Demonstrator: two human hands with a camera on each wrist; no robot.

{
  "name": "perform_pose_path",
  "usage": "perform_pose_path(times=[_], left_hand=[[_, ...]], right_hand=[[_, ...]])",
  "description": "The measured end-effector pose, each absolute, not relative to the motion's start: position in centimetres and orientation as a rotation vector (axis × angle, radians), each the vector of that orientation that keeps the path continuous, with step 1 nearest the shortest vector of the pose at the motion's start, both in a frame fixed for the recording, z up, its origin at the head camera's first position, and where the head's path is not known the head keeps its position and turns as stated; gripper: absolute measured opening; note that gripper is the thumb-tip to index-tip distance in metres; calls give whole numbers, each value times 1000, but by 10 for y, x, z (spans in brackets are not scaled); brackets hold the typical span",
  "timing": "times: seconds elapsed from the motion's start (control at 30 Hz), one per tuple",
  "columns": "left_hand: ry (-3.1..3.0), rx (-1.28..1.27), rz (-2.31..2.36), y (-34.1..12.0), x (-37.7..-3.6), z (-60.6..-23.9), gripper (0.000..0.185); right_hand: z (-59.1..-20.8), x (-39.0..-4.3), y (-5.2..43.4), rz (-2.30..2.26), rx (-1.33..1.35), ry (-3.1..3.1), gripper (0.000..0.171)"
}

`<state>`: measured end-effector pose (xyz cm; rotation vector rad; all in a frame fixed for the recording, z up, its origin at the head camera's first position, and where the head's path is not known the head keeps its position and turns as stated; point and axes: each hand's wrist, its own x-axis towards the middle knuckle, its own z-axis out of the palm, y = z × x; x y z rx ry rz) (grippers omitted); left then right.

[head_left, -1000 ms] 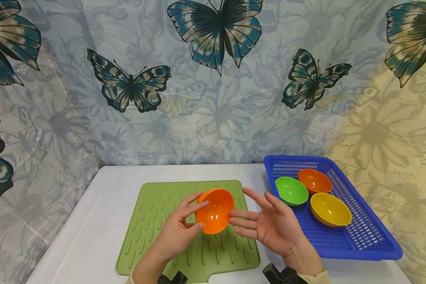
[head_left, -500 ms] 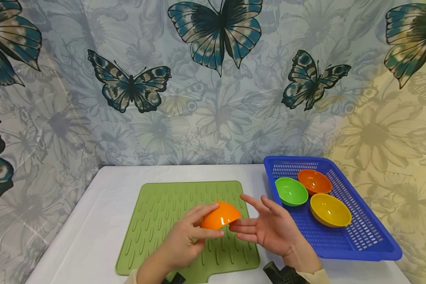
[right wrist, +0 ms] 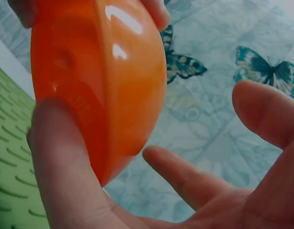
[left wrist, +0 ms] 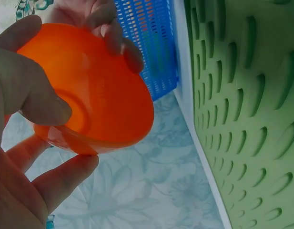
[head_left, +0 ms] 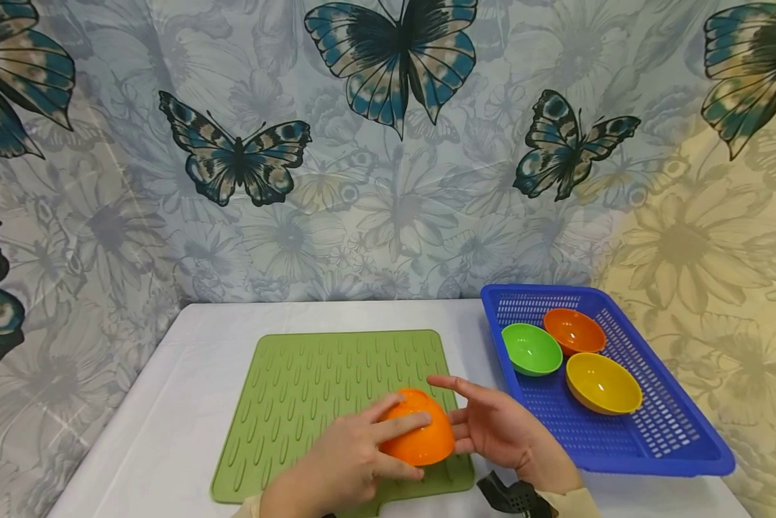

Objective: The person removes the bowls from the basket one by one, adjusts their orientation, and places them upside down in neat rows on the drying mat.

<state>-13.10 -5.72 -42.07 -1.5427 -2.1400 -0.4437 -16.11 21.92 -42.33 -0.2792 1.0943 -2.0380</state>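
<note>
The round, glossy orange bowl of what looks like plastic [head_left: 436, 440] is held between the two hands, over the near right corner of the rectangular green ridged mat [head_left: 323, 360] and apparently clear of it. It lies just to the right of the left hand [head_left: 355, 453] and just to the left of the right hand [head_left: 500, 435]. Being round, it has no long axis; what counts is its tilt, with the curved outside towards the wearer and the mouth turned down and away. Both hands are at it, but the left covers more of it and seems to bear it: its fingers are spread and bent around the outside, with one digit across the base. The right hand is loosely spread, its upper digit stretched out apart from the bowl and other fingertips touching the bowl's right side; whether they take any weight cannot be told

At the right end of the white cloth-covered table [head_left: 154, 424] stands the blue perforated plastic basket [head_left: 659, 464], nearer to the right hand. In it, mouths up, are a round green bowl [head_left: 531, 350] by the left wall, a round red-orange bowl [head_left: 574, 331] towards the far edge, and a round yellow bowl [head_left: 603, 383] nearer the right wall
</note>
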Motion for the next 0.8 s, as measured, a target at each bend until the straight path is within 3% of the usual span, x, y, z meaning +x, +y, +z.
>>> perform_pose_path(times=[0.2, 0.53, 0.8], left_hand=[[-2107, -1565, -278, -53, -130, -419, 43], [-2124, -1622, -275, -49, -131, -419, 35], [-2118, -1634, -201, -48, -133, -421, 27]], right_hand=[[-423, -162, 220, -1977, -335, 1210, 43], [-420, -160, 211, -1898, -318, 1415, 32], [-419, -159, 205, -1902, -251, 1571, 35]])
